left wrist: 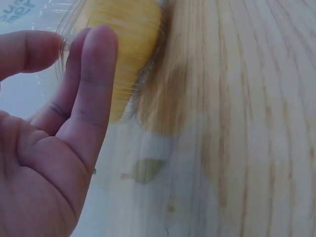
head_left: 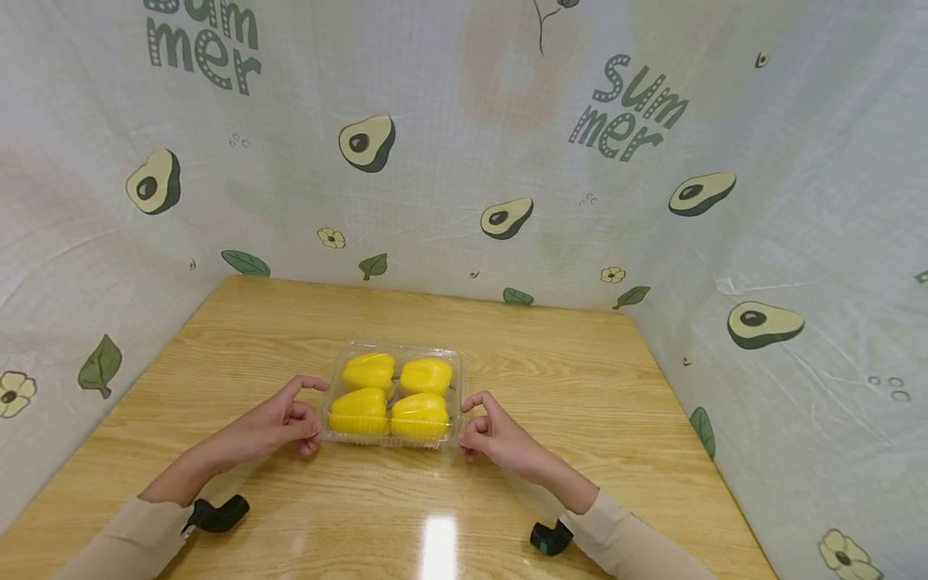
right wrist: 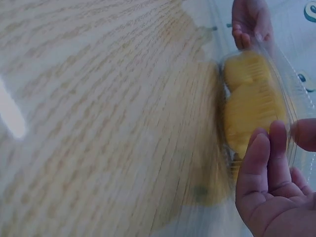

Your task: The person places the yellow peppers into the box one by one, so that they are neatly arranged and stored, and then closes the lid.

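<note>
A clear plastic clamshell box with ribbed sides is in the middle of the table in the head view. Several yellow bell peppers fill it in two rows. At its left near corner, my left hand pinches the rim between thumb and fingers. My right hand pinches the opposite rim at the right near corner. In the left wrist view, two fingers lie along the box's side, overlapping a pepper. The right wrist view shows both hands at opposite ends of the box, its lid over the peppers.
The wooden table reaches back to a hanging cloth printed with avocados, which also runs along both sides. Black wrist devices stick out from both sleeves. Light glares off the tabletop near the front.
</note>
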{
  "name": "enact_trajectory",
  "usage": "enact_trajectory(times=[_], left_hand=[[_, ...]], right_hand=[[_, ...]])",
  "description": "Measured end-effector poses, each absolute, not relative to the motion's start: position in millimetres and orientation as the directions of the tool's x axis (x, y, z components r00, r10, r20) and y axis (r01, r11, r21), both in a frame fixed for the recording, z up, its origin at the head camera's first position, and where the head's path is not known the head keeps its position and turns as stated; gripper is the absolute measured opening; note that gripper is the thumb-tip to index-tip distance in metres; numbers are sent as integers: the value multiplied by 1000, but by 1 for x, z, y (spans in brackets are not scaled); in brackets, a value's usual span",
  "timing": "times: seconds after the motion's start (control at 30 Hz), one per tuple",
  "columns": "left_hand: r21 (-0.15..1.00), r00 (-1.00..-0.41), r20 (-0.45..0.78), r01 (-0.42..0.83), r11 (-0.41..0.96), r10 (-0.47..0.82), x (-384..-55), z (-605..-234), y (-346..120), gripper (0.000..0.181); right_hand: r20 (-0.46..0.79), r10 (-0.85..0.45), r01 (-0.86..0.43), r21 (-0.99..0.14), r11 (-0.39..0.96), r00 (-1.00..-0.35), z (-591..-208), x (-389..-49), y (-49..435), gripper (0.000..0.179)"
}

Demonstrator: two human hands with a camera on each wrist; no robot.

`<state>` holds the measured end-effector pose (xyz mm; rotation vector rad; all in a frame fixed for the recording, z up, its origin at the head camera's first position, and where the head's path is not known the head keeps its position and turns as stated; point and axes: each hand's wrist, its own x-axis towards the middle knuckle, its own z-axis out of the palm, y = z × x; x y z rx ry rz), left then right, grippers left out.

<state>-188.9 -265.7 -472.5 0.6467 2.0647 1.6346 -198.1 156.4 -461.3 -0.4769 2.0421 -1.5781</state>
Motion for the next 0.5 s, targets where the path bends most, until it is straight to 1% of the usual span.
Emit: enact_trajectory(times=[0.2, 0.4, 0.5], left_hand=[[949, -822, -32, 153, 275, 568, -188, -470, -271, 58], [871, -882, -14, 221, 439, 471, -186, -460, -277, 52], [817, -907, 40, 271, 508, 419, -185, -454, -280, 50]], right_hand=[[-141, -578, -49, -952, 301, -804, -459, -200, 163, 37], [-95, -581, -150, -921, 359, -808, -452, -205, 175, 43], [-73, -577, -197, -899, 392, -814, -446, -207, 182, 44]])
